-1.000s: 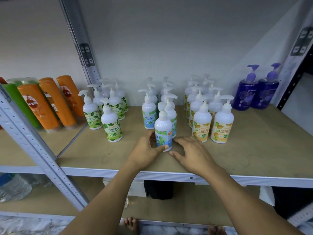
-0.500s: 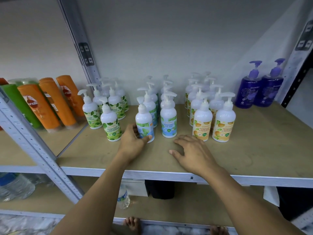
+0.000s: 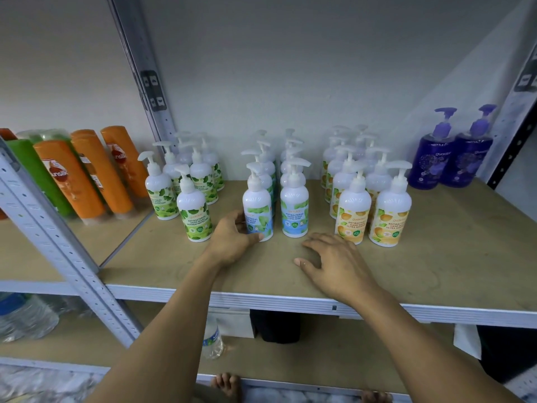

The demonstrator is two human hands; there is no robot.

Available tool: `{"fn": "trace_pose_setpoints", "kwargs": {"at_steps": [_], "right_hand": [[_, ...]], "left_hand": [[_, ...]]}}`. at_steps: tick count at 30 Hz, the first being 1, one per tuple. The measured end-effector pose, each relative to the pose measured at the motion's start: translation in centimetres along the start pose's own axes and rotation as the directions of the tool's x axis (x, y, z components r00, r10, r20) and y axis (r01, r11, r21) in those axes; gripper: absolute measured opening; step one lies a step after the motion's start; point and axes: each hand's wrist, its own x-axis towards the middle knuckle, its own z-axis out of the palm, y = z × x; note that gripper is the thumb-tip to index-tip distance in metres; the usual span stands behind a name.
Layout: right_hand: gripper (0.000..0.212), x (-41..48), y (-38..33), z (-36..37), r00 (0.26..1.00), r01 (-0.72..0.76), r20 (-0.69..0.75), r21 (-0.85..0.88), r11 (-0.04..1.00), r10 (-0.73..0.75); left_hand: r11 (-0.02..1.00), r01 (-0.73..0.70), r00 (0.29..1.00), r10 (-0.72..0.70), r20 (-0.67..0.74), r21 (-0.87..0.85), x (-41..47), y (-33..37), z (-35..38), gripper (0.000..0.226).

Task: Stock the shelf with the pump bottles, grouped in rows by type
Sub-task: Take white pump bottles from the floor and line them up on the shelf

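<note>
Sunsilk shampoo bottles (image 3: 87,175) lean at far left, then green-label pump bottles (image 3: 193,210) stand left of centre on the shelf (image 3: 436,257). At centre the left hand (image 3: 232,237) curls fingers and thumb round the lower body of the front Cool Mint bottle (image 3: 258,210), upright at the head of its blue-label row, while the right hand (image 3: 334,263) lies spread and empty on the shelf before the orange-label bottles (image 3: 353,213). Smooth, stiff and likely full, the held bottle should handle best gripped low on the body, not by its thin pump.

Soft, even light; dim beneath shelf (image 3: 436,271). Faint shadows. Wide-angle bend in posts (image 3: 58,242) at edges. Rear bottles (image 3: 290,135) hazy, slightly blurred.
</note>
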Motion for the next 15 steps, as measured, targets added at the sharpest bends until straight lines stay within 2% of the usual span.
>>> {"fn": "trace_pose_setpoints", "kwargs": {"at_steps": [7, 15], "right_hand": [[0.053, -0.1, 0.1, 0.2, 1.000, 0.004, 0.013, 0.003, 1.000, -0.004], [0.056, 0.0, 0.0, 0.0, 0.999, -0.001, 0.050, -0.028, 1.000, 0.002]], "left_hand": [[1.000, -0.019, 0.999, 0.019, -0.048, 0.011, -0.1, -0.1, 0.5, 0.052], [0.993, -0.012, 0.981, 0.035, -0.192, 0.120, -0.6, 0.9, 2.3, 0.053]]}}
